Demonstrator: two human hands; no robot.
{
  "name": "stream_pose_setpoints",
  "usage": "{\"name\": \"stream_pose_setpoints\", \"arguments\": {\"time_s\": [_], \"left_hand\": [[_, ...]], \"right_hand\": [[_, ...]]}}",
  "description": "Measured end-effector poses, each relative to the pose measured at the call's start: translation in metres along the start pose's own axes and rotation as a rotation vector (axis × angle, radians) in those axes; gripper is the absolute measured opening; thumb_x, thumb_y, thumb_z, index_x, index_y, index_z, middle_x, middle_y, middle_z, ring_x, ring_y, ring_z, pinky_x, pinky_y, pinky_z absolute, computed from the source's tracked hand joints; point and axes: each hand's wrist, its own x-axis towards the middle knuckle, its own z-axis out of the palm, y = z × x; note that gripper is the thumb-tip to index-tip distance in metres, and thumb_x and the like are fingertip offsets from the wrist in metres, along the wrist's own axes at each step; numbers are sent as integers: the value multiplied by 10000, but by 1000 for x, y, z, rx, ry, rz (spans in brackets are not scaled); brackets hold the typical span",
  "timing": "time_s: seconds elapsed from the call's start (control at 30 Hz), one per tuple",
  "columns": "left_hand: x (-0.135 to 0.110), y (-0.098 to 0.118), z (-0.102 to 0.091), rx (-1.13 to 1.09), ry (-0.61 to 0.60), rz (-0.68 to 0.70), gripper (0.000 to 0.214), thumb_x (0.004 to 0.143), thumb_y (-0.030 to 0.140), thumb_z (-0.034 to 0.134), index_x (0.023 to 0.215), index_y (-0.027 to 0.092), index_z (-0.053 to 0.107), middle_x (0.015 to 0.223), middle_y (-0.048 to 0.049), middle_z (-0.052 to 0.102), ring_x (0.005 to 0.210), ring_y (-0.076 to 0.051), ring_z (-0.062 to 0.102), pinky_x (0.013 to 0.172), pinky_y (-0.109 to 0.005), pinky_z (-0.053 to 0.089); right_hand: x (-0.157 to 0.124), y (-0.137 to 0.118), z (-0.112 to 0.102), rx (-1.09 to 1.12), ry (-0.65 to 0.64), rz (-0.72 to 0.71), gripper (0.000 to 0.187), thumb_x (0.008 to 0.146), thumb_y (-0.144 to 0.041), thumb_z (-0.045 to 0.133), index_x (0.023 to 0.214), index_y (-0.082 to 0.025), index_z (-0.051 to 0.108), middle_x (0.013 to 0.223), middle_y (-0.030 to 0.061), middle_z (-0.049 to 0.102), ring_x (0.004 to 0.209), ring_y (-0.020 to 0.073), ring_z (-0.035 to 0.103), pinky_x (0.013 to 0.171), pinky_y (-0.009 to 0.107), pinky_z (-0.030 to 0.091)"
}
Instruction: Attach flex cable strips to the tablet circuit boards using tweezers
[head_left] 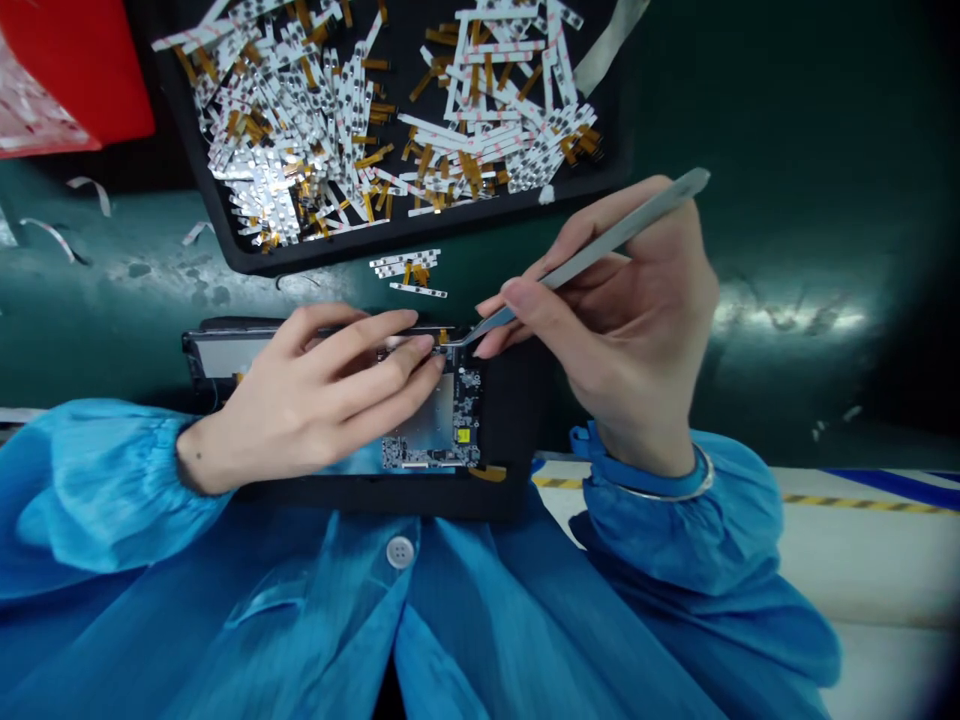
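An opened tablet-like device (225, 355) lies in front of me, with a circuit board (469, 400) at its right end. My left hand (315, 395) rests over the device, fingers stretched out and fingertips near the board's upper edge. Between thumb and fingers, my right hand (645, 310) grips metal tweezers (600, 245). Their bent tip reaches the board's upper edge, beside a small orange flex connector (443, 337). Whether the tip pinches the connector is too small to tell. My left palm and fingers hide the middle of the device.
Beyond the device, a black tray (247, 262) holds many white button strips with orange flex tails (285, 130). Several loose strips (409, 268) lie between tray and device. A red bag or bin (112, 70) is at the upper left. Peeled paper scraps (52, 238) lie on the green tabletop (750, 230).
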Motion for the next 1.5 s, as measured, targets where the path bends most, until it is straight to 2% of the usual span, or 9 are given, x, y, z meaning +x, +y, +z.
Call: {"name": "stream_pose_setpoints", "arguments": {"time_s": [0.1,0.2,0.3,0.37,0.5,0.67,0.87,1.13,1.5], "left_hand": [[2,-1,-3,-65,-40,-39,287,1010,175,478,1235,329,566,1259,27,701,1251,-208,631,968,-389,590],[0,-1,-4,-27,-11,17,283,1005,164,494,1265,257,559,1282,-20,689,1254,-248,627,943,-422,579],[-2,6,-3,80,27,57,326,971,172,569,1296,189,551,1295,-66,677,1277,-288,599,970,-478,533],[0,14,-2,80,59,60,306,949,213,616,1250,177,576,1228,-73,698,1236,-294,609,969,-494,507],[9,33,4,-8,49,128,195,962,341,589,1037,161,584,1025,-70,692,976,-259,639,807,-422,498],[16,38,14,-48,-42,146,204,956,350,565,934,152,522,975,-97,616,862,-261,566,679,-383,445],[16,32,21,-182,-20,107,156,1003,271,434,901,173,498,920,-62,568,820,-224,518,670,-353,403],[16,21,18,-493,32,9,112,995,232,465,913,180,519,907,-40,547,793,-164,527,718,-300,444],[16,21,17,-514,16,1,125,1003,242,461,925,178,534,914,-48,564,823,-168,522,764,-302,437]], "right_hand": [[-10,-5,-2,14,218,-123,131,917,-165,646,830,-234,577,805,-34,519,656,107,685,565,258,590],[-37,-15,-15,16,354,-150,260,972,-240,584,715,-212,606,650,-19,491,511,108,598,412,261,457],[-80,-25,-27,-92,153,157,308,1008,-263,523,738,-196,656,649,-7,584,404,56,472,310,217,280],[-112,-29,-26,-191,10,395,247,1004,-268,532,844,-204,710,637,-28,612,366,28,443,320,185,295],[-157,-20,-5,-187,60,563,198,959,-276,604,1121,-210,696,619,-63,640,315,38,481,328,170,389],[-161,2,24,-383,293,237,161,890,-166,684,1042,-219,680,759,-48,655,396,33,534,401,168,467],[-145,14,31,-736,318,-222,138,864,-71,693,924,-192,662,855,2,669,578,51,588,556,167,531],[-144,26,28,-826,274,-420,191,839,-79,727,997,-171,672,896,40,710,718,110,676,598,203,560],[-147,39,26,-882,203,-513,203,843,-100,735,995,-235,730,913,-5,740,702,113,680,633,238,573]]}}
